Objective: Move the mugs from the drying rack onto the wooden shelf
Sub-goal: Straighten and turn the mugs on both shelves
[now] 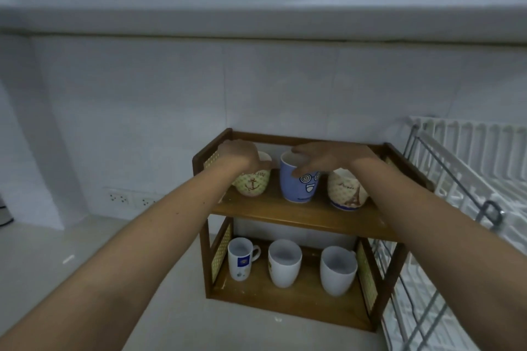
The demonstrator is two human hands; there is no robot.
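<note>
I am judging the task as almost finished. Six mugs are standing upright on the shelf [299, 218], which is sitting on the counter [142, 279]. The anchor mug [252, 184] is at the left end of its upper board, the blue mug [296, 185] in the middle and the tower mug [348, 191] at the right end. Three white mugs [283, 263] are in a row on its lower board.

The rack [456, 179], just right of the shelf, is showing no mug in the part I am seeing; the rest is running out of view.

The left grip [239, 154] is curling over the rim of the anchor mug and holding it. The right grip [328, 158] is reaching over the blue mug, with the thumb pressing its front and the fingers bending over the rim, so it is holding that mug too. Both mugs are looking set down, so I am thinking only the letting go is remaining.

The blue mug is glossy, carrying spiral eyes and an open mouth. The anchor mug is rounder and cream coloured.
</note>
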